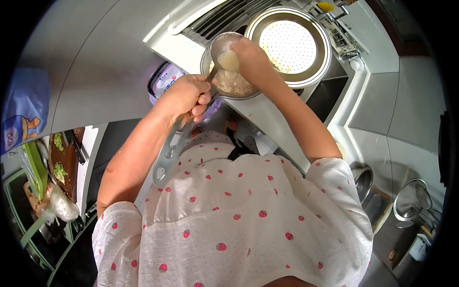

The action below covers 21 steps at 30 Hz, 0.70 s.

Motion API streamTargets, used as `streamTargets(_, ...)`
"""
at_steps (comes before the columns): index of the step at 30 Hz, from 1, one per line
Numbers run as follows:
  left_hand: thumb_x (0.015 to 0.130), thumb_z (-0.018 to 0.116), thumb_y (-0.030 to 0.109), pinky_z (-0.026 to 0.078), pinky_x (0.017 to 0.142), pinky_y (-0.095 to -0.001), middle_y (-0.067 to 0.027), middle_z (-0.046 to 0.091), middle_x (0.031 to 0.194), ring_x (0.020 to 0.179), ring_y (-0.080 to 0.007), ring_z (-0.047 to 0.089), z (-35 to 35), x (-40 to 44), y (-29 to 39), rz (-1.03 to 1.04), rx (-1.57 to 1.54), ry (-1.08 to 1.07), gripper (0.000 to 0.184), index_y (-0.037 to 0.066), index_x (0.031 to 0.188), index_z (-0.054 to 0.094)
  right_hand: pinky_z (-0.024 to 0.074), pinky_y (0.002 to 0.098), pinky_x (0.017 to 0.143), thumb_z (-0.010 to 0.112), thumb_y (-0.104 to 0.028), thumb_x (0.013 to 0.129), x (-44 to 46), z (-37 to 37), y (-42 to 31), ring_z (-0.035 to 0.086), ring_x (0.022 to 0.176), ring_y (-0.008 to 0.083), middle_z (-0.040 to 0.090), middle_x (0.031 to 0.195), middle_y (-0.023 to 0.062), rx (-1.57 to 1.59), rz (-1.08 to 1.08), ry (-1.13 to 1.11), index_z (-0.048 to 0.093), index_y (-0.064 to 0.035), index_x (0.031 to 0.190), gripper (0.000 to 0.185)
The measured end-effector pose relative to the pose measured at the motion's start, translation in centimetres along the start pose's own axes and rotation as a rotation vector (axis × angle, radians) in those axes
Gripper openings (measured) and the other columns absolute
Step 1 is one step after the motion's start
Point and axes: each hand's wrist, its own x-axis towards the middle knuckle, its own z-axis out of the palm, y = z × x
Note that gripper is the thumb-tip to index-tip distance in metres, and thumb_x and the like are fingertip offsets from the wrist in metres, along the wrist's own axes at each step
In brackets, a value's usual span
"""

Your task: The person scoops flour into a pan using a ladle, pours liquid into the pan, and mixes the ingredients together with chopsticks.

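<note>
Ladle worked over the pan by both grips

Left end: holed grey handle (165,162) on the body side of the left grip; can't tell if it's the ladle's or the pan's. Purple-and-white packet (167,80) just past that grip. Left grip (189,98) closed round the ladle's stem: keep the wrist firm. Ladle (224,44) bowl, between the grips, has a pale mass (228,60) in it; best kept inside the rim of the pan (247,97) so spills land there. Pan's lumpy beige mix (234,86) sits below both grips. Right grip (252,62) curled at the bowl, fingertips partly hidden, can't tell if pinching. Light strokes, no tipping. Perforated steamer tray (289,45) beyond right grip: keep wrist clear.
</note>
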Motion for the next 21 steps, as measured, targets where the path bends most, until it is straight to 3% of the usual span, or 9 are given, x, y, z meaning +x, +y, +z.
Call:
streamTargets(4,0.085,0.038,0.007,0.034,0.034,-0.0262,0.0007,0.038,0.054,0.036,-0.0093,0.033,0.0,0.1,0.2,0.011,-0.019,0.013,0.023,-0.001,0.106,0.044,0.0437,0.0400,0.075,0.051,0.006,0.069,0.3,-0.5,-0.2,0.053,0.087,0.0345,0.053,0.086,0.0174,0.247,0.139,-0.185,0.057,-0.0006,0.092,0.025)
streamTargets(6,0.086,0.038,0.007,0.034,0.034,-0.0260,0.0005,0.038,0.054,0.035,-0.0091,0.033,0.0,0.1,0.3,0.022,0.000,0.016,0.024,-0.002,0.108,0.044,0.0448,0.0381,0.077,0.047,0.004,0.075,0.5,-1.4,-0.3,0.056,0.089,0.0338,0.057,0.095,0.0183,0.140,0.080,0.072,0.058,-0.0014,0.100,0.028)
streamTargets(10,0.087,0.037,0.008,0.034,0.033,-0.0259,0.0006,0.038,0.054,0.035,-0.0091,0.035,0.2,0.1,0.4,0.054,0.090,0.031,0.029,-0.004,0.113,0.041,0.0449,0.0382,0.076,0.048,0.003,0.076,0.3,-0.4,-0.3,0.056,0.086,0.0340,0.058,0.093,0.0176,0.013,0.015,0.075,0.059,-0.0027,0.098,0.025)
streamTargets(12,0.088,0.036,0.008,0.035,0.033,-0.0262,0.0000,0.039,0.054,0.034,-0.0094,0.035,0.0,0.0,0.1,0.073,0.115,0.034,0.029,-0.005,0.113,0.042,0.0457,0.0361,0.076,0.048,0.005,0.076,0.2,-1.0,-0.7,0.057,0.085,0.0333,0.059,0.091,0.0166,0.244,0.194,-0.143,0.060,-0.0023,0.096,0.024)
streamTargets(13,0.088,0.035,0.008,0.035,0.034,-0.0265,-0.0005,0.040,0.054,0.034,-0.0098,0.036,0.0,-0.1,-0.1,0.092,0.141,0.039,0.029,-0.005,0.113,0.043,0.0457,0.0361,0.076,0.048,0.005,0.076,0.5,-1.2,-0.7,0.057,0.085,0.0333,0.059,0.091,0.0166,0.244,0.194,-0.143,0.060,-0.0023,0.096,0.024)
streamTargets(15,0.090,0.035,0.009,0.033,0.033,-0.0250,0.0001,0.039,0.053,0.033,-0.0090,0.034,0.4,-0.4,-0.3,0.138,0.243,0.100,0.029,-0.003,0.114,0.045,0.0464,0.0322,0.077,0.048,0.006,0.077,1.0,-1.7,-0.4,0.057,0.085,0.0323,0.059,0.093,0.0159,0.293,0.071,0.182,0.060,-0.0005,0.097,0.024)
streamTargets(19,0.092,0.035,0.012,0.031,0.033,-0.0239,-0.0002,0.041,0.053,0.033,-0.0082,0.033,1.4,-1.2,-0.3,0.269,0.501,0.234,0.032,0.000,0.120,0.045,0.0464,0.0285,0.077,0.048,0.005,0.079,1.2,-1.0,0.0,0.059,0.085,0.0256,0.062,0.090,0.0127,0.238,0.003,0.307,0.060,-0.0004,0.097,0.023)
streamTargets(21,0.092,0.036,0.011,0.031,0.033,-0.0238,-0.0004,0.041,0.053,0.033,-0.0079,0.034,0.9,-0.2,-1.3,0.388,0.623,0.279,0.032,0.001,0.121,0.045,0.0457,0.0268,0.078,0.046,0.006,0.081,0.8,-1.3,-0.1,0.059,0.086,0.0172,0.062,0.095,0.0091,0.689,0.277,-0.125,0.060,-0.0015,0.100,0.025)
